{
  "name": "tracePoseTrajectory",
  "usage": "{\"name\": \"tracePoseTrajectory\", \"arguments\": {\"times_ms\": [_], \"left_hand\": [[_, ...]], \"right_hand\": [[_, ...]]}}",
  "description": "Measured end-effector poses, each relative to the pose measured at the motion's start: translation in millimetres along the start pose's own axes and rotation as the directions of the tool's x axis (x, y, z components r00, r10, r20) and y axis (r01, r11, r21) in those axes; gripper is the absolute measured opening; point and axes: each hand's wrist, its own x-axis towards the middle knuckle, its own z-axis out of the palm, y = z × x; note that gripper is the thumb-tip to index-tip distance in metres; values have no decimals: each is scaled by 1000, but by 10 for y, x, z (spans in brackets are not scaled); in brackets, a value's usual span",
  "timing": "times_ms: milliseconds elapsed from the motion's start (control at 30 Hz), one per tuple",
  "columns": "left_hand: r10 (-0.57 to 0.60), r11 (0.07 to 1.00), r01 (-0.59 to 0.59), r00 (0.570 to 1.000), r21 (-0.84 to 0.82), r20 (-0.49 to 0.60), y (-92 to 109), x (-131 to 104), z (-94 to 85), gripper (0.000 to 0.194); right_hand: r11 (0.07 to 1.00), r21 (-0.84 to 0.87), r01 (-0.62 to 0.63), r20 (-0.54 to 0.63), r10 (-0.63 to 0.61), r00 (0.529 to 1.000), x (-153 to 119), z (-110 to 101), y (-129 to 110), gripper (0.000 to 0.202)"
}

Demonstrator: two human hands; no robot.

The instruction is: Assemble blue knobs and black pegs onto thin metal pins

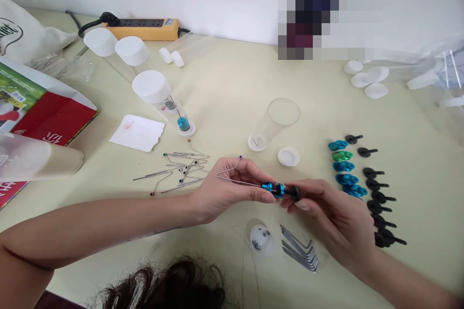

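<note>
My left hand [221, 188] is closed on a small blue metal fitting [278, 190]. A thin bent wire [235, 182] with a dark-blue ball tip runs out of the fitting, over that hand. Between the fingertips of my right hand [337, 222] is a black disc-headed rod [295, 193], its shaft lined up with the fitting's end and meeting it. Whether it is threaded in, I cannot tell. Below the hands are a small cup [261, 240] of tiny metal parts and several hex keys [302, 253]. A white cap [289, 156] lies just above them.
Loose ball-tipped wires [184, 169] lie left. Blue and green fittings [342, 155] and black disc-headed rods [379, 197] line the right. A clear tube [277, 120] stands mid-table; a capped tube [174, 111] holds parts. A power strip [141, 29] sits by the wall.
</note>
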Motion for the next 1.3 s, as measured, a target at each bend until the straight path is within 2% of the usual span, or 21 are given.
{"name": "tracePoseTrajectory", "arguments": {"times_ms": [167,267,600,800,1133,1300], "left_hand": [[27,999,-27,1000,-22,0,5,2,9,21],[18,999,-18,1000,-31,6,8,1,11,21],[14,1000,-14,1000,-23,-5,-18,0,-8,23],[9,1000,-9,1000,-11,-19,-3,3,7,22],[14,1000,-14,1000,8,-7,-11,1,-4,23],[4,1000,-4,999,14,-32,1,3,9,24]], "right_hand": [[1000,15,-6,-71,7,997,-13,25,-4,34],[1000,-9,29,-72,-29,997,-27,35,-2,32],[998,-61,12,-23,-13,1000,26,4,-26,20],[999,-42,14,-113,-19,993,11,43,-40,32],[996,-91,23,-63,-29,998,26,18,-34,21],[998,-61,-3,-119,-5,993,-4,43,-23,35]]}}
